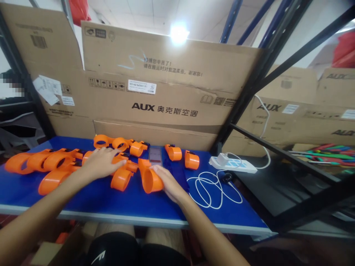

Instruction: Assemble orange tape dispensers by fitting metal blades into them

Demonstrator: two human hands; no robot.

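The left hand [101, 163] reaches in from the lower left, forearm slanting up, palm down over the orange parts [120, 180] left of the phone [155, 156]. Its thumb and index finger stand apart; I cannot tell whether they grip anything. The right hand [170, 183] comes from the lower right, forearm angled inward, and grips the ring [152, 180] just in front of the phone — thumb on top, the other fingers curled out of sight.

The table is blue with a pale front edge [124, 218]. More parts lie in a loose group from the far left up to the phone, and two others [192, 160] sit to its right. Farther right are a white power strip [234, 164] with a plug in it, and a looped white cable [209, 184]. Behind the phone stands a printed cardboard sheet [166, 92] marked AUX, framed by dark metal posts [249, 81]. Above it a bright lamp [179, 34] glares from the ceiling.

The left fingertips blend into the orange behind them, and the ring hides most of the right fingers. The phone's screen is too dim to read, and a patch at the left edge is pixelated.
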